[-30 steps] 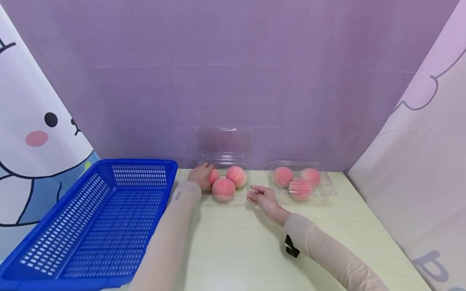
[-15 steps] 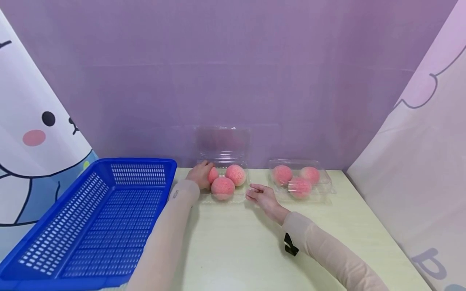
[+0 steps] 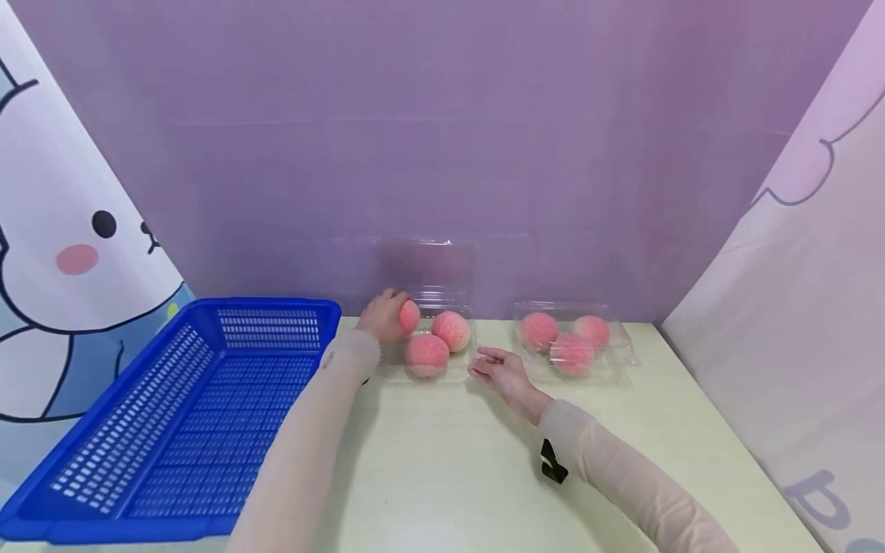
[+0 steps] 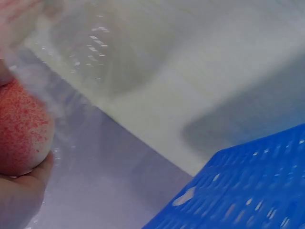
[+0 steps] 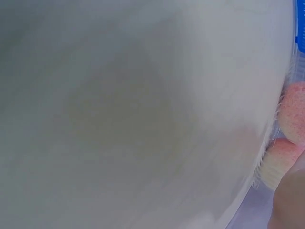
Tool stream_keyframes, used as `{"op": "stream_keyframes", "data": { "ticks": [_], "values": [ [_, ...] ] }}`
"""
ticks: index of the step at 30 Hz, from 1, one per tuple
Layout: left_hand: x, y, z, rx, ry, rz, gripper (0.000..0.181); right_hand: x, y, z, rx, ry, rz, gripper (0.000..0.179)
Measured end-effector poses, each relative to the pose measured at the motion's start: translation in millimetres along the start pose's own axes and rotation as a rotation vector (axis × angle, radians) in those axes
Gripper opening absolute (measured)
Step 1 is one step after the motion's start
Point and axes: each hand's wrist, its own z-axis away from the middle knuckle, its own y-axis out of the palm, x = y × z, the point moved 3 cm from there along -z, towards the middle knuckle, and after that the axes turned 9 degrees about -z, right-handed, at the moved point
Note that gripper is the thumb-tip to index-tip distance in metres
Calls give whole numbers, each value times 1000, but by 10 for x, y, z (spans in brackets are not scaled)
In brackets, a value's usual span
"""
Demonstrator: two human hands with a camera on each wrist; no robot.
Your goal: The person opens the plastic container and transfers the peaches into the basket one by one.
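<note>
My left hand [image 3: 383,316] grips a pink peach [image 3: 409,316] just above the left side of an open clear plastic clamshell box [image 3: 452,375]. In the left wrist view, fingers curl around that peach [image 4: 23,131] from below. Two more peaches sit inside the box, a front peach [image 3: 426,355] and a back-right peach [image 3: 452,331]. At the box's right edge, my right hand [image 3: 507,378] pinches the thin clear rim between thumb and fingers. The right wrist view catches only part of this hand [image 5: 289,198], beside peaches in the box; its fingertips are out of frame.
A large blue plastic basket [image 3: 330,322] stands left of the box, close to my left forearm. On the right, a second clear clamshell box [image 3: 622,357] holds three peaches under its lid. A purple cloth wall [image 3: 442,153] rises behind the pale table [image 3: 442,476].
My left hand has raised its peach slightly out of the box, so more of the peach shows. The right hand stays at the box's right edge.
</note>
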Motion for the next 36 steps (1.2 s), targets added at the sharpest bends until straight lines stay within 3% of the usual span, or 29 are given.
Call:
{"op": "stream_keyframes", "data": {
  "ticks": [6, 15, 20, 29, 36],
  "values": [
    [-156, -148, 57, 28, -19, 27, 79, 22, -14, 35, 30, 6, -51, 45],
    [-408, -388, 186, 4, 82, -10, 77, 19, -42, 20, 19, 17, -61, 44],
    [-500, -455, 305, 47, 76, 27, 76, 16, -63, 9, 3, 23, -80, 44],
    [-435, -626, 523, 56, 43, 113, 79, -2, -84, 11, 15, 37, -99, 44],
    [-285, -731, 719, 33, 63, 80, 79, 9, -78, 11, 18, 30, -85, 44]
  ]
}}
